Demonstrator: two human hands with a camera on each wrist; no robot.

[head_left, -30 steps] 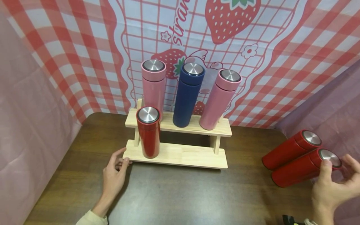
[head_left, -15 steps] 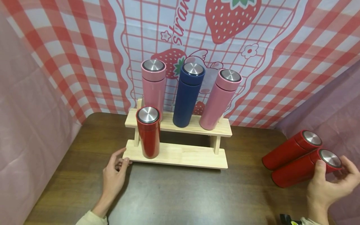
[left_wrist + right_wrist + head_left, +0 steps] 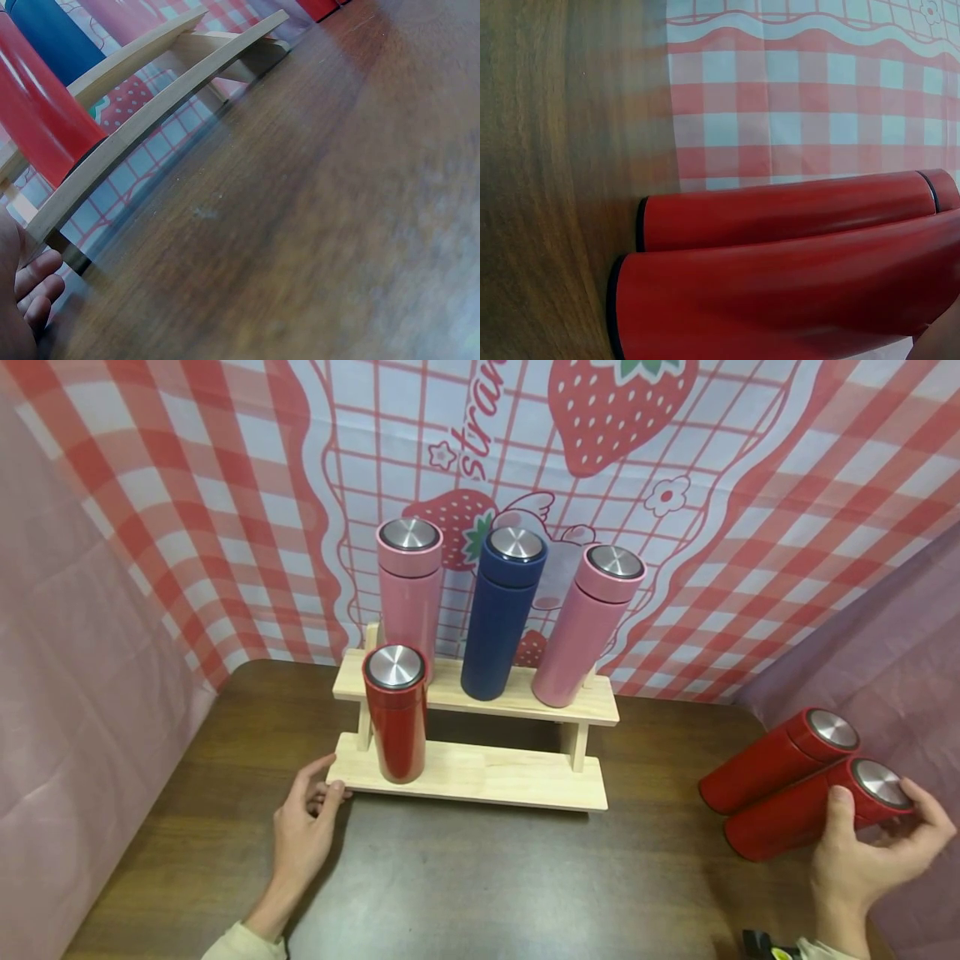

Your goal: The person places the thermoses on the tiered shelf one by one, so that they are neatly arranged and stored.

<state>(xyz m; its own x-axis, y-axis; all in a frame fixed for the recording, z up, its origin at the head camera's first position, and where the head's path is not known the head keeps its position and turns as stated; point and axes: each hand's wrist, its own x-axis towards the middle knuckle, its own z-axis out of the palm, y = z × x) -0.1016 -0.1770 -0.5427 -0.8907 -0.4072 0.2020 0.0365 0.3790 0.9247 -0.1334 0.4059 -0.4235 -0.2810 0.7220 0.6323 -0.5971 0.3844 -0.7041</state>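
At the right, my right hand (image 3: 873,864) grips the nearer red thermos (image 3: 795,814) near its silver lid, thumb on the near side and fingers around the far side. A second red thermos (image 3: 772,762) stands right behind it; both bases rest on the table in the right wrist view. My left hand (image 3: 303,822) holds the left end of a two-tier wooden rack (image 3: 510,774), fingers curled by the lower board's edge (image 3: 142,120). On that lower board stands another red thermos (image 3: 401,727), at its left end.
The upper board carries a pink thermos (image 3: 411,602) at left, a blue thermos (image 3: 501,618) in the middle and a pink thermos (image 3: 585,627) at right. A checked strawberry cloth (image 3: 255,527) hangs behind the brown table (image 3: 465,877); pink curtains (image 3: 82,652) flank it.
My right hand has moved slightly left and closed in around the top of the nearer red thermos. The left hand and the rack have stayed put.
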